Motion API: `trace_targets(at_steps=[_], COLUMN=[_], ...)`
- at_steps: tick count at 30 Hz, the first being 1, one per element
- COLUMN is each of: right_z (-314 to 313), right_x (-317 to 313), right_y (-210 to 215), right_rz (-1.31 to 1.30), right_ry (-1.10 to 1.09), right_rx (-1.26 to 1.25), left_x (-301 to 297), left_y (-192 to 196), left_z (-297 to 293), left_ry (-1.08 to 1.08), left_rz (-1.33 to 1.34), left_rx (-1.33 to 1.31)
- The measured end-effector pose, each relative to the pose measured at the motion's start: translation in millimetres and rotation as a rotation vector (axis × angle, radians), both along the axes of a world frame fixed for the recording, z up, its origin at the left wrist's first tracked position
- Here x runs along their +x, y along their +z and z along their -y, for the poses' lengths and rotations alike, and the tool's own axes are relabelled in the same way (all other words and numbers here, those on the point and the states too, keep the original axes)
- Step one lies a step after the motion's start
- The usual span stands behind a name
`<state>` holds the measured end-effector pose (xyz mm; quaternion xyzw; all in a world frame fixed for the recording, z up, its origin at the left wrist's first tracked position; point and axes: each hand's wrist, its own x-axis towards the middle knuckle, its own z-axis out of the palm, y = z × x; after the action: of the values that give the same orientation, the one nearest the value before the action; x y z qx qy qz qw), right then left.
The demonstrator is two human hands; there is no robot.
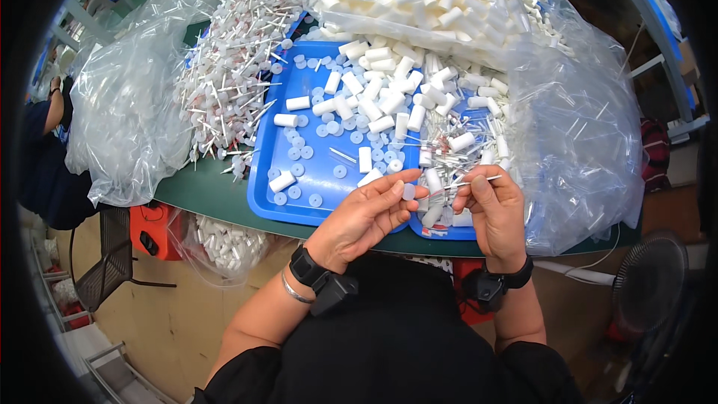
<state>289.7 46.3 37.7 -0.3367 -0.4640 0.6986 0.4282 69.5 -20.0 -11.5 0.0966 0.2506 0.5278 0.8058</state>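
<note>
Between the thumb and fingers of my left hand (366, 217) is a small translucent plastic disc (408, 191). My right hand (493, 217) pinches a thin white stick (473, 181), whose left end points toward the disc. Whether stick and disc touch I cannot tell. Both hands are over the near edge of a blue tray (299, 211), which holds white cylinders (364, 158) and loose pale discs (315, 200). Thin sticks and more cylinders lie heaped in a second blue tray (464, 233) under my right hand.
A pile of sticks with discs on them (232, 60) lies left of the trays on the green table (202, 198). Behind is a large clear bag of white cylinders (419, 0). Crumpled plastic bags (127, 120) flank the work area. A fan (649, 280) stands at lower right.
</note>
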Motion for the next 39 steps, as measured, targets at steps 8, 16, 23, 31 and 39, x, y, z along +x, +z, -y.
trace_targets(at_steps=[8, 16, 23, 31, 39], right_z=[6, 4, 9, 10, 12], right_x=[-10, -6, -7, -10, -14], right_y=[-9, -16, -8, 11, 3], right_rz=[0.068, 0.122, 0.209, 0.673, 0.918], right_ry=[-0.004, -0.018, 0.015, 0.16, 0.039], right_rx=[0.054, 0.095, 0.168, 0.476, 1.332], left_x=[5, 3, 5, 8, 17], left_y=[-9, -9, -4, -6, -6], left_z=[7, 7, 7, 7, 9], left_ry=[-0.044, -0.034, -0.013, -0.006, 0.015], left_rz=[0.257, 0.332, 0.249, 0.169, 0.05], left_rx=[-0.035, -0.05, -0.073, -0.081, -0.107])
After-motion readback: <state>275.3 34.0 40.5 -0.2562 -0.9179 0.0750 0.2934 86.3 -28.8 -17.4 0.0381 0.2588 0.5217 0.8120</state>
